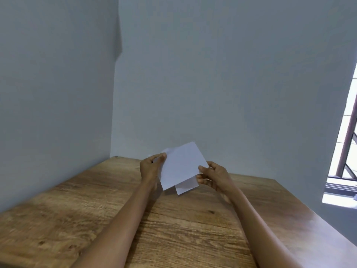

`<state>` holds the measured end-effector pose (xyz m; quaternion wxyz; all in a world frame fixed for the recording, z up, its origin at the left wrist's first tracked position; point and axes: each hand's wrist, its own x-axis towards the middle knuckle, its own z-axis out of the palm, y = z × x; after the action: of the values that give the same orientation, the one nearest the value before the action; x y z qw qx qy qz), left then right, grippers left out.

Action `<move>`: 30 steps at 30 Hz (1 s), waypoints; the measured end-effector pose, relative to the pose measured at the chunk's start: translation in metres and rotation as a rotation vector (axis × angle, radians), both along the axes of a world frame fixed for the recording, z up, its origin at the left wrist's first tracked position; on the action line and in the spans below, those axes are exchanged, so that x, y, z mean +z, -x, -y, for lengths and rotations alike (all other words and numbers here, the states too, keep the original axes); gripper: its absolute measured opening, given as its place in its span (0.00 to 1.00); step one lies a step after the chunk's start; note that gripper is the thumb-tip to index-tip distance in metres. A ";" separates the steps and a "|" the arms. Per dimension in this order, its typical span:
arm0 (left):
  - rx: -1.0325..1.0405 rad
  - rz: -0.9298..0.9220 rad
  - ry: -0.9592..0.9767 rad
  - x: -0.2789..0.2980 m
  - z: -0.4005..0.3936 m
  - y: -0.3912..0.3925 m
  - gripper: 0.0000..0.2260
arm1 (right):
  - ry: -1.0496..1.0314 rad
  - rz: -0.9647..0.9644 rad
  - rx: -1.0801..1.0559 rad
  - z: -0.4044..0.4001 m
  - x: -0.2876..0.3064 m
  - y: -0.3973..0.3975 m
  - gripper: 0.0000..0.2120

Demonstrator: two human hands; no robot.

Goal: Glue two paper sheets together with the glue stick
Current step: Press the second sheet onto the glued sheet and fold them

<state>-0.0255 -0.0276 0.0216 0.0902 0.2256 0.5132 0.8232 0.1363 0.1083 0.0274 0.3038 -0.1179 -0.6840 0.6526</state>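
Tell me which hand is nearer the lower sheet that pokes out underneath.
Right. The right hand pinches the papers right beside the lower sheet; the left hand holds the top sheet at the far edge.

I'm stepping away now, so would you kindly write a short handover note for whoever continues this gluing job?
Left hand: pinches the sheets' left edge.
Right hand: pinches their right edge.
Sheets: two, overlapped and askew, held above the table; the lower one pokes out at the bottom.
Glue stick: not in view.
Done: cannot tell whether glue is on.
Left: align the sheets, press flat.
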 end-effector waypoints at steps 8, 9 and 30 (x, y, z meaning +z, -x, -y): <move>-0.046 -0.044 0.004 -0.002 -0.006 0.003 0.11 | 0.087 -0.149 -0.122 0.006 -0.002 0.006 0.05; -0.079 -0.043 -0.009 -0.001 -0.006 0.002 0.12 | 0.105 -0.189 -0.156 0.003 0.000 0.004 0.05; -0.305 0.046 0.052 -0.004 -0.005 -0.001 0.11 | -0.085 -0.169 -0.529 -0.002 0.003 0.009 0.07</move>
<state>-0.0243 -0.0224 0.0181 0.2315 0.2796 0.4921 0.7913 0.1276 0.1103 0.0302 0.5242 -0.2250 -0.6285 0.5288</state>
